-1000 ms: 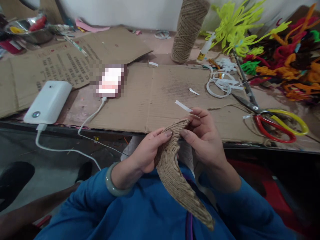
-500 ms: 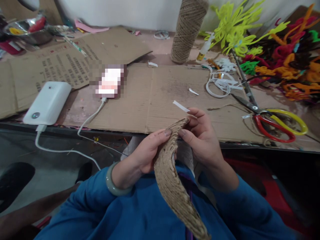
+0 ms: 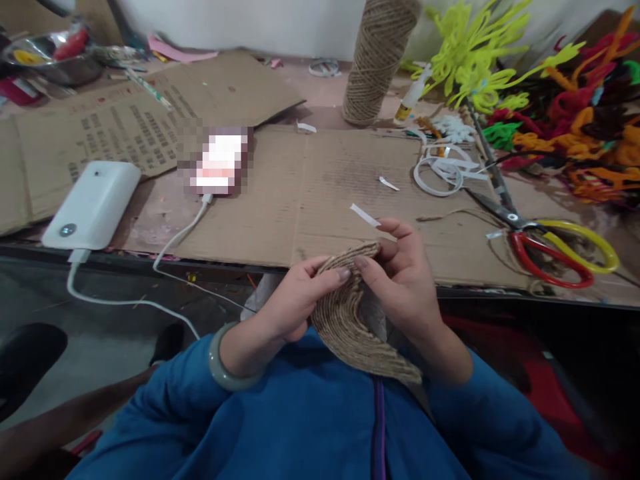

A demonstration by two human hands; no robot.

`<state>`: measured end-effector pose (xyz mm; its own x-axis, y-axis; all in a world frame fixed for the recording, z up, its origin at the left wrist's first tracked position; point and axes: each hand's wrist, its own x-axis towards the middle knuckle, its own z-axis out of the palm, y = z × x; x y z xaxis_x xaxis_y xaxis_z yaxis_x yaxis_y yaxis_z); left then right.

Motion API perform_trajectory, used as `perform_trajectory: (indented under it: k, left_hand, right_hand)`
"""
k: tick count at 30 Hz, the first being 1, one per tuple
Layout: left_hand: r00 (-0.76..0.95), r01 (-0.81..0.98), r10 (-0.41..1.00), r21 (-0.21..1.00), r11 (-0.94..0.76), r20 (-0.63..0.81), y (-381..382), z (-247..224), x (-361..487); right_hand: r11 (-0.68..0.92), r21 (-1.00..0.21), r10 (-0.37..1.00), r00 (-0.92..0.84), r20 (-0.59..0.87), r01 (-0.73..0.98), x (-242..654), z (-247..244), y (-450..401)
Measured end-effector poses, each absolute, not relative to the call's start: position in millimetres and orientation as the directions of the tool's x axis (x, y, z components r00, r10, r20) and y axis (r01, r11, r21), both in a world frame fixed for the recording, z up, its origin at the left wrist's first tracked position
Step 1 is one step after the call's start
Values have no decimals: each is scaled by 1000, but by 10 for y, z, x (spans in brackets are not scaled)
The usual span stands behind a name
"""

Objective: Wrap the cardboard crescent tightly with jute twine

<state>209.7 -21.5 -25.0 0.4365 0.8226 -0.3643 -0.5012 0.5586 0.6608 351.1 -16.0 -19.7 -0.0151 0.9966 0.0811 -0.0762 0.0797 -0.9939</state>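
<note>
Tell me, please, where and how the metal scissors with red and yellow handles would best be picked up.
Take the scissors by the red loop and yellow loop, probably best from the near right with the right hand, once it is free of the curved brown twine piece. Both loops lie toward the person's side, while the dark pointed blades aim away and left.

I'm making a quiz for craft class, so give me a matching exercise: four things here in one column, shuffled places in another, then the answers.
1. curved brown twine piece
2. tall brown twine spool
3. red-and-yellow-handled metal scissors
4. white rectangular power bank

A. standing near the pale wall
B. left front of the pinkish table
C. held by the left hand and right hand
D. right front of the table

Pairs: 1-C, 2-A, 3-D, 4-B
</note>
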Motion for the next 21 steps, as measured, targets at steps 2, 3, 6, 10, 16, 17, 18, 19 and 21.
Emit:
perform_trajectory:
  k: [2, 3, 6, 10, 16, 17, 18, 19, 21]
  left_hand:
    - [467, -454, 799, 673, 584, -378, -201, -229, 2062]
    - [474, -436, 791, 678, 592, -386, -197, -222, 2051]
    - [463, -417, 793, 692, 589, -395, -199, -216, 2054]
    - [355, -435, 851, 738, 517, -387, -210, -225, 2101]
    - [295, -406, 871, 773, 487, -394, -235, -216, 2134]
    - [297, -410, 873, 774, 483, -387, -244, -218, 2136]
    - [298, -416, 877, 776, 475, -377, -253, -221, 2137]
    - [293, -420, 883, 780, 464, -367, -261, -226, 2137]
    - [275, -426, 895, 790, 442, -352, -270, -236, 2136]
  right_hand:
    - [83, -995, 995, -41, 86, -63, 3518, -196, -168]
    - [87, -994, 994, -56, 90, -59, 3524, -199, -173]
    - [104, -993, 990, -87, 108, -47, 3541, -220, -185]
    - [122, -988, 984, -120, 133, -95, 3562, -240, -195]
    - [155, -988, 979, -129, 157, -26, 3563, -261, -218]
    - [162, -987, 979, -127, 160, 4, 3559, -268, -226]
    - [172, -985, 978, -127, 167, 27, 3554, -275, -234]
    - [182, -982, 976, -127, 175, 43, 3548, -280, -241]
    - [191, -980, 975, -127, 183, 50, 3538, -289, -250]
